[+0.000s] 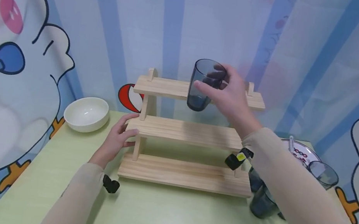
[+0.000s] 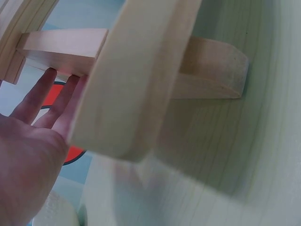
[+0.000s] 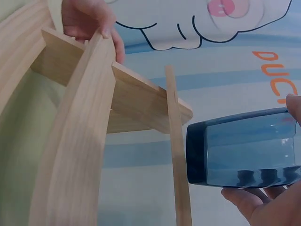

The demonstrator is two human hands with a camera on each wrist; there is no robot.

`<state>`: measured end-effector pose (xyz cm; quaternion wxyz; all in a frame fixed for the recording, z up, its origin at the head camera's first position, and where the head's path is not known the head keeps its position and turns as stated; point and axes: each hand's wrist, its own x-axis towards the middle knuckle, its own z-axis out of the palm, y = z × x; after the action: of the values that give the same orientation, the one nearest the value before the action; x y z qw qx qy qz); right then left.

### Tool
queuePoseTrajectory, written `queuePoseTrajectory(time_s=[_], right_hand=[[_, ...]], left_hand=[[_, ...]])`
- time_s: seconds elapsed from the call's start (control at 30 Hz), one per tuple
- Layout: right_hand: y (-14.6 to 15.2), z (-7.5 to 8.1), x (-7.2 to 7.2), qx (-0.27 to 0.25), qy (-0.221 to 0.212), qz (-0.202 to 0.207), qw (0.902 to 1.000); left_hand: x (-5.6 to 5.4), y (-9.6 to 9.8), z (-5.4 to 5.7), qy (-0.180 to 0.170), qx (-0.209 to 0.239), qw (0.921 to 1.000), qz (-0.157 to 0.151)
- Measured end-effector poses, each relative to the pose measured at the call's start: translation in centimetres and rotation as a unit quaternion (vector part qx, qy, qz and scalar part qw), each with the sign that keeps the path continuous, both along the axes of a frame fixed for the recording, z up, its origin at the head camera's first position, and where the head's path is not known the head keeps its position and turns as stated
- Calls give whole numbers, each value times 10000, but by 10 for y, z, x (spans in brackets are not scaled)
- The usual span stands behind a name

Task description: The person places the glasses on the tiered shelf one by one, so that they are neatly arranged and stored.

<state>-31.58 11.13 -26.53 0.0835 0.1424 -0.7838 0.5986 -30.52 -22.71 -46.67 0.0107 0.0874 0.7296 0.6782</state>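
Observation:
My right hand (image 1: 233,95) grips a dark tinted drinking glass (image 1: 198,101), fingers round its far side and thumb across the front. Upright, the glass overlaps the top board of a three-tier wooden shelf rack (image 1: 183,132) in the head view. Its thick base (image 3: 196,153) shows close by the top board's edge in the right wrist view. My left hand (image 1: 116,139) holds the left end of the middle board, thumb at the front edge. In the left wrist view its fingers (image 2: 33,101) reach behind that board (image 2: 131,84) to the side upright.
A white bowl (image 1: 86,114) sits at the left back of the pale green table (image 1: 155,218). Right of the rack, partly behind my right forearm, are more tinted glasses (image 1: 261,203), a clear glass (image 1: 324,174) and a patterned plate (image 1: 304,152). A printed curtain (image 1: 201,21) hangs behind.

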Motion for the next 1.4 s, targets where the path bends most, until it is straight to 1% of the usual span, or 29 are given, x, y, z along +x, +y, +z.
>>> queuePoseTrajectory(time_s=[0.17, 0.27, 0.5, 0.7, 0.97, 1.2, 1.4], right_hand=[[-15, 1, -14, -315, -69, -104, 9994], [-23, 2, -20, -326, -97, -222, 9992], [-34, 3, -30, -47, -146, -438, 9989], [-34, 0, -36, -24, -206, -627, 9978], [-41, -4, -46, 129, -133, -560, 9983], [-49, 0, -51, 465, -276, -538, 9971], [-55, 2, -54, 560, -250, -587, 9964]], left_hand=[[-1, 0, -2, -3, 6, 10000, -17], [1, -1, -3, -2, 2, 10000, -18], [2, -1, -2, 1, 28, 10000, 33], [2, 2, -1, -58, 0, 10000, -30], [4, 0, 0, -81, -1, 10000, 55], [2, -2, -1, -28, 2, 10000, -23], [1, -2, 1, -12, 21, 10000, -32]])
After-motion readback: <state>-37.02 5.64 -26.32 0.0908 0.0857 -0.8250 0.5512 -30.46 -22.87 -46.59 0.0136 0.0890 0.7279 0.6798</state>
